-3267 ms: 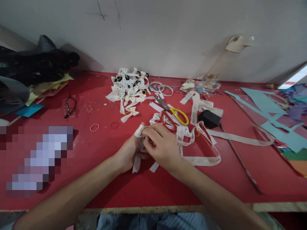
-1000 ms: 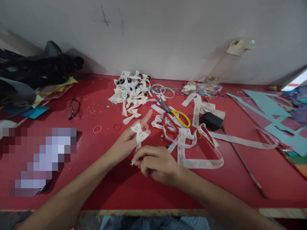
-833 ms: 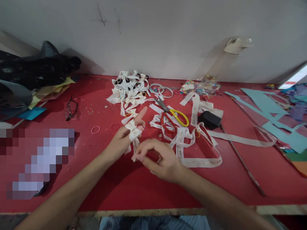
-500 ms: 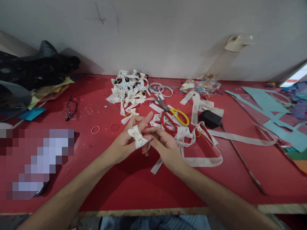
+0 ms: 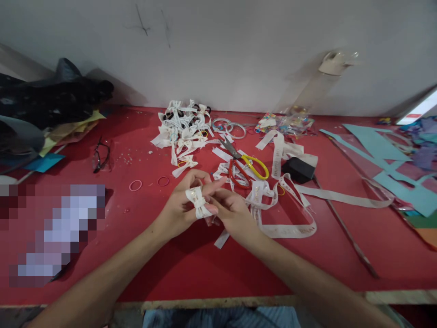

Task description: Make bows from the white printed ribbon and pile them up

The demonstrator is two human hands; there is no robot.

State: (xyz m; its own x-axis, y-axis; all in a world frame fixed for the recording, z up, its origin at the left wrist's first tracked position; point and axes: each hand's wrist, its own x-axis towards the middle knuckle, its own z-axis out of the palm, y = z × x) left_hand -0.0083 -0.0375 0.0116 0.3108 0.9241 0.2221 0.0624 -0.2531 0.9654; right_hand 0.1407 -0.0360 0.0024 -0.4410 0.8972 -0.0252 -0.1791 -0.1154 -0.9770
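A white ribbon bow (image 5: pixel 199 203) with gold print is pinched between my two hands above the red table. My left hand (image 5: pixel 184 200) is closed on the bow's left side, with the thumb along its lower edge. From the right, my right hand (image 5: pixel 235 209) grips the bow's other side; its fingertips are partly hidden behind the bow and the left fingers. Just beyond the hands lie scissors (image 5: pixel 244 159) with one yellow and one red handle. Printed white ribbon (image 5: pixel 290 231) lies in loops right of my right hand.
Several finished bows (image 5: pixel 184 123) are heaped near the wall. Pink hair ties (image 5: pixel 135 185) and glasses (image 5: pixel 101 155) lie to the left. A black block (image 5: pixel 299 169), a thin metal rod (image 5: pixel 348 232) and light-blue sheets (image 5: pixel 378 146) are on the right.
The bow has turned a little and shifted slightly right and down. My left index finger, which pointed up, now bends over toward the right hand.
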